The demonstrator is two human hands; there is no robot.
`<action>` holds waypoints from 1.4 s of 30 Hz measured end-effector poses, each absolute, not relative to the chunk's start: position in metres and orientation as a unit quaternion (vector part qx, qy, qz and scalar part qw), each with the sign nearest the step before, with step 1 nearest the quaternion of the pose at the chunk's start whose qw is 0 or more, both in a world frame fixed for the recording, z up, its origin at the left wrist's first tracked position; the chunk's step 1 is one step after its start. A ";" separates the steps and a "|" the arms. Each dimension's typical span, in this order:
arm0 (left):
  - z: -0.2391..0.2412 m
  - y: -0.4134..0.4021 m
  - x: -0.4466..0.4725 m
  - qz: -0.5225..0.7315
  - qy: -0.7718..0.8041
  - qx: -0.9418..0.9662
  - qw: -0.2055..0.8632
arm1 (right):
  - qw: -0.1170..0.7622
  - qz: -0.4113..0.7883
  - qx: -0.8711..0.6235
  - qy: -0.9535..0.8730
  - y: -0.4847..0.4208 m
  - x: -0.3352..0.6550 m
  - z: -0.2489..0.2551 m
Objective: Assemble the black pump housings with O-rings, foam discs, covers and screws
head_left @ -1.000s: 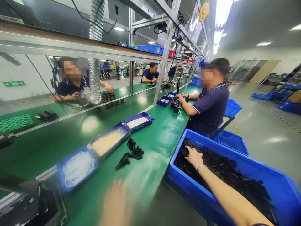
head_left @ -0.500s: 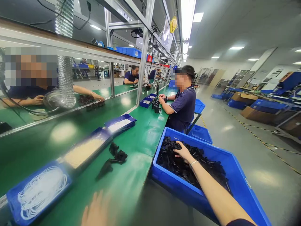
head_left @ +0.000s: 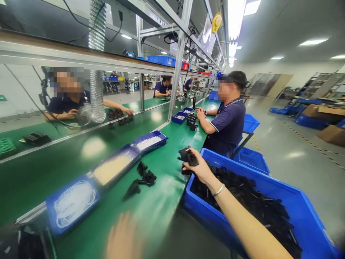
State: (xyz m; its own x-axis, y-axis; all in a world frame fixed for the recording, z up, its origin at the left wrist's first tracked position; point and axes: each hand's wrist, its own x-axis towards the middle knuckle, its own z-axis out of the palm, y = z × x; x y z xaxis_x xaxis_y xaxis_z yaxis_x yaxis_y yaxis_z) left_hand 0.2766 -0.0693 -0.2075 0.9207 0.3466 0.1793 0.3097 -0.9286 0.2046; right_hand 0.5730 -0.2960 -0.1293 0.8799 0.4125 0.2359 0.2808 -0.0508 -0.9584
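My right hand (head_left: 202, 168) is closed around black plastic parts (head_left: 188, 157), holding them above the table edge beside the large blue bin (head_left: 199, 211). Inside that bin lies a heap of similar black parts (head_left: 250, 196). Low in the head view, my left hand (head_left: 124, 239) is blurred over the green table, fingers stretched out and nothing visible in it. A few black plastic parts (head_left: 149, 177) lie on the table beyond it, some with round ring-like ends. What my right palm covers is hidden.
Along the left run blue trays with white rings (head_left: 75, 205), cream-coloured small pieces (head_left: 115, 166) and white small pieces (head_left: 148, 142). A co-worker (head_left: 229, 111) sits further along the bench. A metal post (head_left: 179, 61) and a clear flexible duct (head_left: 97, 97) stand over the table.
My right hand has risen out of the bin and moved left to the table edge, now with black parts in it. The view has shifted left; my left hand stays low over the table.
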 end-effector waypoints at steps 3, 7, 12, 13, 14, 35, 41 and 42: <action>-0.209 -0.070 0.276 0.122 0.167 0.973 0.098 | 0.557 0.087 -0.750 -0.346 -0.241 0.561 -0.136; -0.211 -0.069 0.278 0.132 0.174 0.968 0.120 | 0.442 0.117 -0.767 -0.449 -0.198 0.546 -0.139; -0.212 -0.069 0.277 0.130 0.208 0.950 0.194 | 0.391 0.094 -0.788 -0.466 -0.199 0.551 -0.132; -0.211 -0.069 0.278 0.137 0.226 0.941 0.211 | 0.396 0.067 -0.801 -0.444 -0.202 0.556 -0.134; -0.210 -0.069 0.279 0.150 0.247 0.931 0.223 | 0.403 0.036 -0.814 -0.417 -0.204 0.560 -0.138; -0.174 -0.064 0.275 0.040 0.248 0.958 0.138 | 0.250 -0.102 -0.848 -0.456 -0.104 0.661 -0.141; -0.095 -0.004 0.331 0.074 0.189 0.974 0.104 | 0.194 -0.122 -0.855 -0.464 -0.099 0.663 -0.149; -0.089 0.007 0.347 0.069 0.187 0.974 0.105 | 0.191 -0.126 -0.855 -0.466 -0.101 0.659 -0.150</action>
State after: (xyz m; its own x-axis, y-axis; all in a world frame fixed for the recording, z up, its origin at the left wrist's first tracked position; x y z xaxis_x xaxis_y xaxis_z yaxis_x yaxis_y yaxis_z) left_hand 0.3469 0.0065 -0.0891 0.9209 0.3780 0.0949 0.3492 -0.9084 0.2297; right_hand 0.6590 -0.1005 -0.1505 0.5347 0.7481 0.3930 0.8442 -0.4938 -0.2086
